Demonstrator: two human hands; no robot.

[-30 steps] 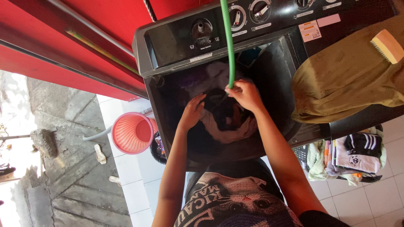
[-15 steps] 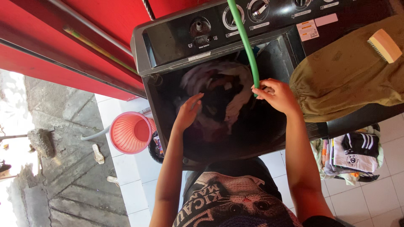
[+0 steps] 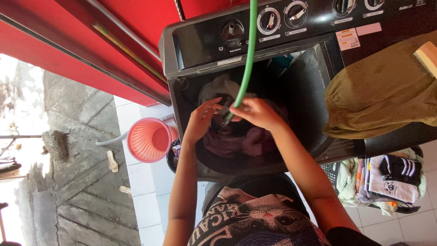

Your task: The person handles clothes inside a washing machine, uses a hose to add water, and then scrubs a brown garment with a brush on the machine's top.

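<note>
A black top-loading washing machine [image 3: 200, 43] stands before me, its tub full of wet clothes [image 3: 236, 139] in white, dark and purple. A green hose [image 3: 249, 50] comes down from the top of the view into the tub. My right hand [image 3: 257, 113] grips the hose near its lower end, over the middle of the tub. My left hand [image 3: 201, 119] hovers at the tub's left side with fingers spread, its fingertips close to the hose end and the laundry.
An olive-brown garment [image 3: 382, 93] with a scrub brush [image 3: 429, 57] on it lies over the machine's right lid. A basket of clothes [image 3: 387, 175] sits on the tiled floor at lower right. A pink basket [image 3: 148, 140] stands left of the machine, next to a red wall [image 3: 91, 41].
My right hand has swung the hose end from the tub's right side back toward the middle, next to my left hand. The laundry has shifted in the tub.
</note>
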